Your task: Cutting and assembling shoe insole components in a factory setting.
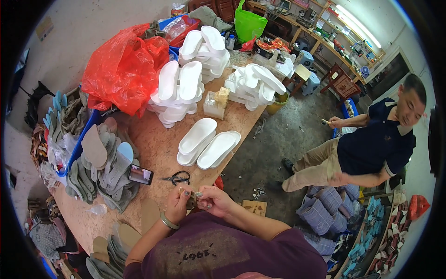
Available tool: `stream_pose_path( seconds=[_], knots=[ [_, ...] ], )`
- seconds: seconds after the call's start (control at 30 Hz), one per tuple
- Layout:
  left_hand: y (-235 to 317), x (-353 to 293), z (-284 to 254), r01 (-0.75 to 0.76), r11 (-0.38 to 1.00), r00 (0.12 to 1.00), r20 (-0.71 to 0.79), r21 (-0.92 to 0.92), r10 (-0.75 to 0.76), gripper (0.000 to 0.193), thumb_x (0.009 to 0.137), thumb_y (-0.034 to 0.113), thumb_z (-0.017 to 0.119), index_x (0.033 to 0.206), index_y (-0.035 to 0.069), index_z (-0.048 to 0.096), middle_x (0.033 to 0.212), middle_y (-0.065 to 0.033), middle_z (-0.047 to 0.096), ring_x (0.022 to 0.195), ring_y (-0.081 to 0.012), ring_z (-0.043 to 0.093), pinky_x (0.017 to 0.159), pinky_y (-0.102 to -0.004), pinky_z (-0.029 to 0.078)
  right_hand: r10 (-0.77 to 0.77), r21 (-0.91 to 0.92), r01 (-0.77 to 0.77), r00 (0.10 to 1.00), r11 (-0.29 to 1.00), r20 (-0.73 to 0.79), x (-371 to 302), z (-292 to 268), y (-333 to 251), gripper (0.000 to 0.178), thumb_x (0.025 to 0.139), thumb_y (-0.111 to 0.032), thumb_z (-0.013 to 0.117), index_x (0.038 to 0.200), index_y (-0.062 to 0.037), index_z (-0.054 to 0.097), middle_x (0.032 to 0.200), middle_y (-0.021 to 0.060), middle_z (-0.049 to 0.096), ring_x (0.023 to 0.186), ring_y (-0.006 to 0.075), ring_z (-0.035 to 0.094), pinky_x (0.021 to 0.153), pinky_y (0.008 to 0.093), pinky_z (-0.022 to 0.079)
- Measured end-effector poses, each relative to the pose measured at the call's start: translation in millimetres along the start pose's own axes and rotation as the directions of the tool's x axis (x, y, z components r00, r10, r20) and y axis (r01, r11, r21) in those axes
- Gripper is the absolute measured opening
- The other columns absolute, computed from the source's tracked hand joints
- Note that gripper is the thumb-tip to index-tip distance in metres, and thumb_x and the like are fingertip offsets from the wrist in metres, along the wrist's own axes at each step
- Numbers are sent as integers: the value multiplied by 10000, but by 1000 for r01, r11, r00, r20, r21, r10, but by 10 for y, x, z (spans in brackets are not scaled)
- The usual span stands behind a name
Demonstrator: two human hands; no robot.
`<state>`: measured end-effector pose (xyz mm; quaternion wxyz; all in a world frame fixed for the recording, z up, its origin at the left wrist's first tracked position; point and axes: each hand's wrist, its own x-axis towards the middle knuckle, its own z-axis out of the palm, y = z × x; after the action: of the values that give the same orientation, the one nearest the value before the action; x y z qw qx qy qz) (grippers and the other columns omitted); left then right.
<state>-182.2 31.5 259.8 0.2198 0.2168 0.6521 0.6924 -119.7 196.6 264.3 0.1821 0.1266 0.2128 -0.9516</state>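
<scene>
Close to my body, at the table's near edge, my left hand [176,203] and my right hand [215,200] are both closed. Between their fingertips is a small brownish piece [191,201], too small to name. Black-handled scissors [178,177] lie on the table just beyond my hands. Left of them a phone [141,174] with a lit screen leans against a heap of grey insoles [111,162]. Farther out, white shoe soles [197,136] lie in two short stacks, side by side.
More white soles [180,83] are piled on the wooden table [162,156], beside a red plastic bag [125,69]. A yellowish block [216,103] stands among them. On the right a person [376,139] holds a small brush-like tool. Fabric bundles [325,209] lie nearby.
</scene>
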Motion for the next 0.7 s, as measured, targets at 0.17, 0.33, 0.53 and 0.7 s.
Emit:
stream_pose_path(
  seconds=[0.17, 0.33, 0.53, 0.7],
  knots=[
    [-1, 89, 303, 37, 999, 997, -67, -13, -37, 275, 1025, 272, 475, 878, 46, 531, 779, 7, 523, 683, -68, 450, 613, -224, 388, -37, 59, 40, 999, 997, -37, -156, -82, -133, 117, 852, -80, 589, 752, -68, 529, 625, 22, 519, 485, 84, 403, 486, 216, 317],
    [-135, 180, 600, 210, 957, 952, -179, -199, -247, 210, 1022, 262, 480, 912, 92, 537, 782, 48, 490, 686, -39, 458, 593, -203, 385, -56, 171, 76, 991, 982, -119, -223, -268, -215, 139, 854, -87, 578, 736, -75, 507, 597, 16, 493, 460, 75, 387, 471, 224, 319],
    [-230, 670, 952, 125, 991, 983, -133, -40, -130, 183, 999, 183, 501, 966, 11, 555, 839, 19, 530, 782, -68, 459, 676, -250, 423, -187, -71, 179, 973, 981, -138, -355, -545, -783, 141, 806, -98, 590, 721, -55, 486, 554, 51, 469, 425, 140, 424, 400, 273, 339],
    [106, 949, 1153, 190, 957, 982, 24, -221, -189, 240, 1039, 276, 438, 977, 59, 522, 800, -23, 602, 669, -98, 593, 599, -248, 489, -381, -485, 295, 921, 824, -87, -707, -717, -1381, 306, 958, -283, 550, 789, -29, 576, 699, 40, 566, 565, 107, 519, 515, 224, 412]
  ],
)
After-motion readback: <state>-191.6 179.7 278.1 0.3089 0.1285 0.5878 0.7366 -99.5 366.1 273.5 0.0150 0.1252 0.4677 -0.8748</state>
